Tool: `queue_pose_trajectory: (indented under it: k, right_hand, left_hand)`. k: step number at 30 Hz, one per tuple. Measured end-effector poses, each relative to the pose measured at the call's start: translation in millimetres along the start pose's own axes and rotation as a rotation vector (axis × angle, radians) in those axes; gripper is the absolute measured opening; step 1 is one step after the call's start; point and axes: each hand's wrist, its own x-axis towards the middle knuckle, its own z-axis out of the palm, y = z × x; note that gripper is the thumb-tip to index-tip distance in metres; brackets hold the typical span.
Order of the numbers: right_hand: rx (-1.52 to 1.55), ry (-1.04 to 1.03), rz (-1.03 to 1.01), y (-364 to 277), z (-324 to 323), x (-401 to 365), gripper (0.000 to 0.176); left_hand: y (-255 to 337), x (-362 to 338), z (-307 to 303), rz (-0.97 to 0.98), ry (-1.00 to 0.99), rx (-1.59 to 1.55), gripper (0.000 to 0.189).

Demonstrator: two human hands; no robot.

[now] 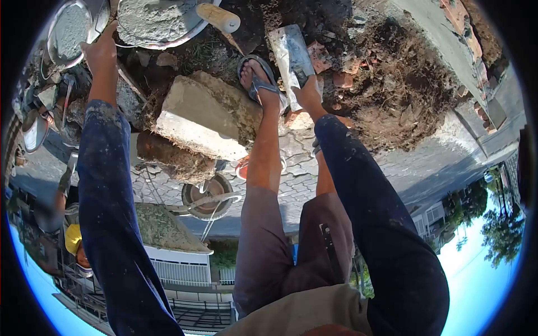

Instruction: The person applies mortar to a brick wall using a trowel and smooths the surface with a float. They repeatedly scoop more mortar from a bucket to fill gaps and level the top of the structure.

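Note:
At the upper left, my left hand [101, 51] is closed at the edge of a bucket [49, 42] filled with wet grey mortar [71, 35]; the fingertips are partly hidden. My right hand [307, 96] grips the near end of a flat rectangular plastering trowel [288, 53], its blade smeared with mortar. The trowel is above the soil, beside broken red brick [319, 56]. Between my hands lies a wide pan [193, 32] of mortar, with a wooden-handled tool [218, 18] across its rim.
A large concrete block [196, 115] lies beside my sandalled foot [258, 78]. Loose soil [386, 106] and rubble spread to the right, near a low plastered edge [431, 33]. A wheelbarrow wheel [207, 196] stands on the paving [297, 148]. Another person in yellow [73, 239] is at lower left.

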Motion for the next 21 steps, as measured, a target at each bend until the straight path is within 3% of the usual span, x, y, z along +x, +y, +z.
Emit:
queue_pose_trajectory:
  k: [2,3,4,7,8,9,10,11,13,17,19,21]
  right_hand:
    - [0.084,0.098,0.077,6.5,-15.5,-17.2,0.064]
    - [0.118,0.113,0.078,11.9,-26.3,-32.8,0.064]
    - [0.195,0.069,0.138,27.1,-30.1,-45.0,0.061]
    - [0.296,0.008,0.061,102.7,-30.9,-77.0,0.055]
    - [0.312,0.013,0.065,140.7,-18.4,-81.9,0.055]
    - [0.435,0.083,0.073,183.9,-0.2,-86.2,0.049]
    - [0.560,0.153,0.083,181.1,-10.1,-99.0,0.043]
    - [0.582,-0.008,0.139,190.1,-35.4,-113.7,0.046]
    - [0.473,-0.033,0.200,216.5,-52.1,-124.5,0.049]
    - [0.525,-0.003,0.159,256.4,-73.6,-140.0,0.043]
    - [0.703,-0.042,0.199,268.8,-73.9,-151.4,0.039]
    - [0.633,-0.016,0.216,262.1,-93.8,-173.0,0.036]
  left_hand:
    - [7.5,-2.6,-3.9,-0.138,-0.137,-0.098,0.106]
    - [-21.2,40.3,-13.2,-0.145,-0.236,-0.087,0.084]
    - [-4.0,25.1,-14.5,-0.129,-0.265,-0.221,0.056]
    - [22.3,4.5,-14.0,-0.048,-0.223,-0.469,0.043]
    - [35.9,-7.9,-16.0,-0.031,-0.387,-0.464,0.029]
    - [48.9,-21.2,-7.8,-0.018,-0.395,-0.454,0.029]
    - [63.3,-39.6,3.1,-0.062,-0.427,-0.487,0.024]
    - [76.6,-59.3,14.3,-0.106,-0.458,-0.516,0.024]
    - [99.2,-95.5,34.4,-0.068,-0.496,-0.450,0.030]
    - [99.5,-117.4,60.3,-0.106,-0.362,-0.245,0.036]
    - [88.8,-112.0,50.0,-0.094,-0.394,-0.267,0.038]
    - [84.5,-125.6,34.0,-0.165,-0.328,-0.259,0.039]
